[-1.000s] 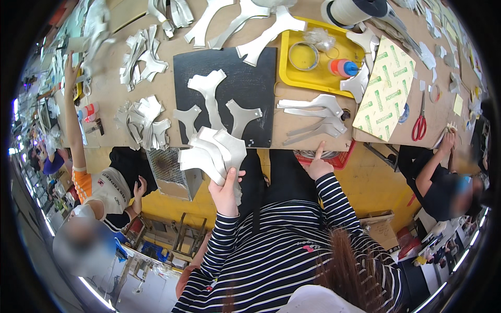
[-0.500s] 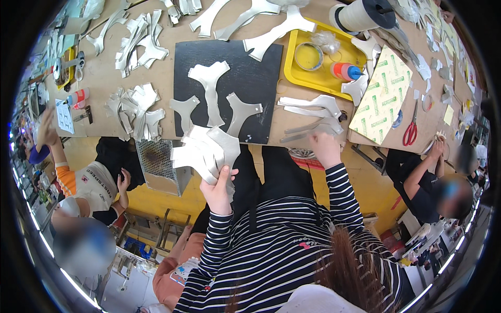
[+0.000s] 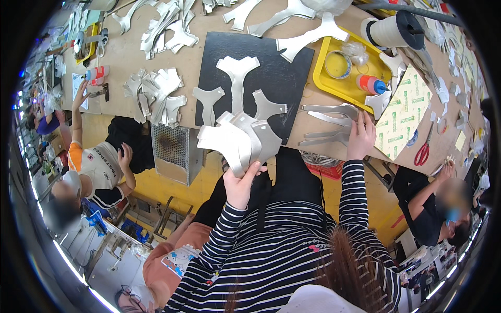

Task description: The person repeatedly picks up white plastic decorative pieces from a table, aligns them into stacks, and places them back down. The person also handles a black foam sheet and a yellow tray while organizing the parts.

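Observation:
My left hand (image 3: 241,185) is closed round the narrow end of a fanned stack of silver-grey Y-shaped sheet pieces (image 3: 235,143), held over the table's near edge. My right hand (image 3: 361,136) reaches over the table at the right. Its fingers are stretched out and a little apart, touching the right ends of several silver forked pieces (image 3: 326,119) lying there; the fingertips partly hide those ends. On the black mat (image 3: 282,62) lie a larger silver Y-shaped piece (image 3: 237,78) and two smaller ones, one on each side of it; the held stack partly overlaps them.
A yellow tray (image 3: 319,78) holds a tape roll and a red-and-blue bottle (image 3: 371,83). Right of it lie a printed yellowish sheet (image 3: 403,117) and red-handled scissors (image 3: 424,151). A large spool (image 3: 391,31) stands behind. More silver pieces (image 3: 156,94) are heaped at left. Other people sit on both sides.
My right hand has moved from beside the forked pieces onto their right ends, its fingers straightening from a curl. The held stack has shifted and fans wider. The whole view has shifted somewhat.

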